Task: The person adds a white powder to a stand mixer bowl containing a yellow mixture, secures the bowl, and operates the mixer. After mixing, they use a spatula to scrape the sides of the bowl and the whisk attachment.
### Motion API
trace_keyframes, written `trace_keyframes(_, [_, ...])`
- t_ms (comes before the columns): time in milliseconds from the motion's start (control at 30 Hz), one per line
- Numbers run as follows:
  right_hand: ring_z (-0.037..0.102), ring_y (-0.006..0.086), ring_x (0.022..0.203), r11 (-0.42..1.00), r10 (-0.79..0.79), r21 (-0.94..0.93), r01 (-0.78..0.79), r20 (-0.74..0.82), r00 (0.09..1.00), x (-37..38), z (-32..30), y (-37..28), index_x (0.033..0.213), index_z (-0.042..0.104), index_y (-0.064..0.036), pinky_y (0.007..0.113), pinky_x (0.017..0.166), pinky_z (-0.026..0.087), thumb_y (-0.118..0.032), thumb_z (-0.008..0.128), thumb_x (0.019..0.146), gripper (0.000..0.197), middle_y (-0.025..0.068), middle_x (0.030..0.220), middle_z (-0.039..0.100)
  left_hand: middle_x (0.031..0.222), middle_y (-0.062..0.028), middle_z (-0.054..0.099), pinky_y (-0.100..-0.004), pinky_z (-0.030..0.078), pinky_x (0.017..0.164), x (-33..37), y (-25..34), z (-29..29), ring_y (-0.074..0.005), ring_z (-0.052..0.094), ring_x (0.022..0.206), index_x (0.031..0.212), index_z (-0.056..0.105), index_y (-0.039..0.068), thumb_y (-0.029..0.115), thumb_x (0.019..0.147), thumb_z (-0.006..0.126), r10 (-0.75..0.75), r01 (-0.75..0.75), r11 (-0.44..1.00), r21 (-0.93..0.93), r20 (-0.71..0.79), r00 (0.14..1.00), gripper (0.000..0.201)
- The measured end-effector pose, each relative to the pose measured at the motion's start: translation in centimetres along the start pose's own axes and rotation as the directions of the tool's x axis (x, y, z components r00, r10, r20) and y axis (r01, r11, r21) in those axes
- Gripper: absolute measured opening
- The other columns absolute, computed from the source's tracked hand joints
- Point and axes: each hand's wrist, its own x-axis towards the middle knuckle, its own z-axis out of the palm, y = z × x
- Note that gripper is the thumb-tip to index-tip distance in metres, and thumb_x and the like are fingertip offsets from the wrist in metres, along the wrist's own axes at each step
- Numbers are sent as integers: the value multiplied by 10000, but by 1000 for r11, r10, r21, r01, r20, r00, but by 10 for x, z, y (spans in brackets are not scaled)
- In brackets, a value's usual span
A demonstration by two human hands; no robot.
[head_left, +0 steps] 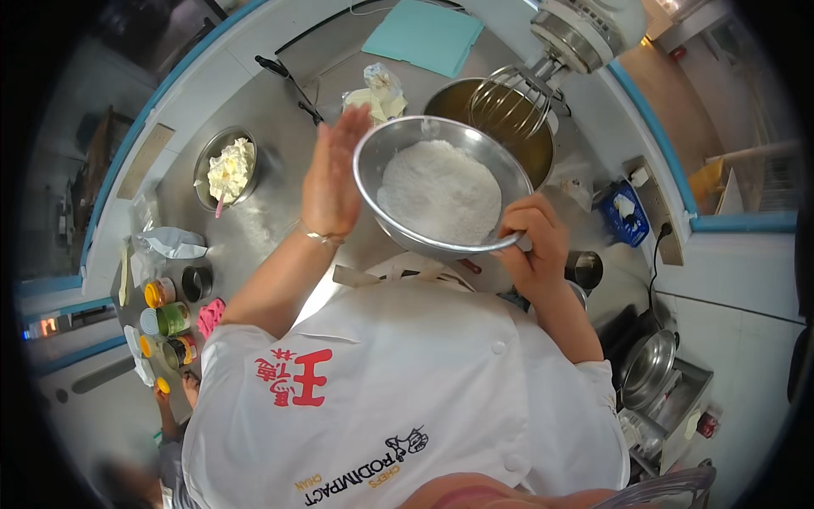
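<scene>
A round metal bowl is held up in front of my chest, with a mound of fine white powder inside. My right hand grips its rim at the near right, fingers curled over the edge. Beside the opposite wall, my left hand is raised with its fingers stretched out and holds nothing; its fingertips are slightly blurred. I cannot tell whether the palm touches the bowl. Behind stands a large metal mixing bowl with something yellowish-brown in it. Over that hangs the wire whisk of a stand mixer.
On the metal worktop at left, a steel bowl holds a pale creamy mass and a pink-handled tool. Several jars stand lower left, near another person. A blue basket sits at right; a turquoise sheet lies behind.
</scene>
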Motion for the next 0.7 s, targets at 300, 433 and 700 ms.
trace_keyframes(300, [511,170,607,963,253,111,-244,-69,965,-21,2,17,786,537,-16,261,544,406,-13,647,673,158,100,787,553,1479,-141,334,-392,260,1125,41,-8,18,-247,295,1377,1403,364,48,504,985,309,-74,76,991,-108,28,997,622])
trace_keyframes(433, [503,164,638,937,313,181,-299,-53,948,-27,-1,21,795,533,-20,257,575,401,-11,640,694,147,92,801,549,1469,-142,347,-396,264,1122,36,-22,29,-246,299,1370,1408,363,59,487,994,293,-107,111,992,-67,55,993,600])
trace_keyframes(700, [450,123,675,831,487,304,-466,6,873,-20,-7,32,799,522,-21,238,602,358,14,602,725,114,54,800,505,1446,-134,375,-405,278,1115,47,-33,38,-247,312,1356,1421,345,71,480,1001,282,-105,104,994,38,40,994,590])
